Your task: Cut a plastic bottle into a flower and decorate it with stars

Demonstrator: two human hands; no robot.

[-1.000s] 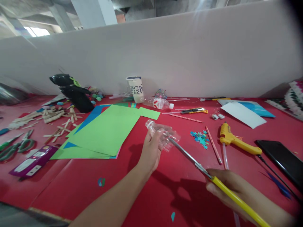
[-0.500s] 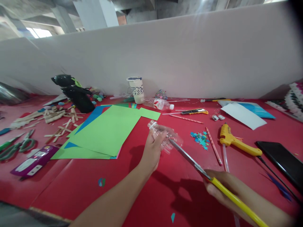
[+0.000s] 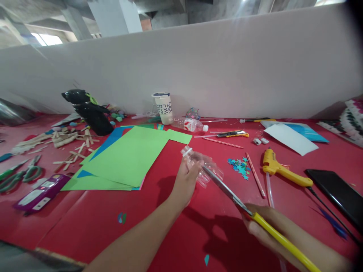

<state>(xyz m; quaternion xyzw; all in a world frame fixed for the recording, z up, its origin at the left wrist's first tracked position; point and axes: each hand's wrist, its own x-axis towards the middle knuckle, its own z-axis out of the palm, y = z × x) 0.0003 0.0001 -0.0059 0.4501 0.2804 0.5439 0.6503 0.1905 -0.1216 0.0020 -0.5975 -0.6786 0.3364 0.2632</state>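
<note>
Left hand (image 3: 185, 185) grips clear bottle top (image 3: 210, 163) over the bench (image 3: 95, 219), its lower outline hard to trace; right hand (image 3: 275, 218) grasps yellow-handled scissors (image 3: 236, 199), tips at the plastic (exact bite unclear), handle cut off at bottom edge. Farther out, green paper (image 3: 129, 158) partly hides a blue sheet (image 3: 109, 140); black phone (image 3: 336, 192) cropped at right edge.

held bottle (image 3: 213, 165) — smooth, glossy plastic
</note>
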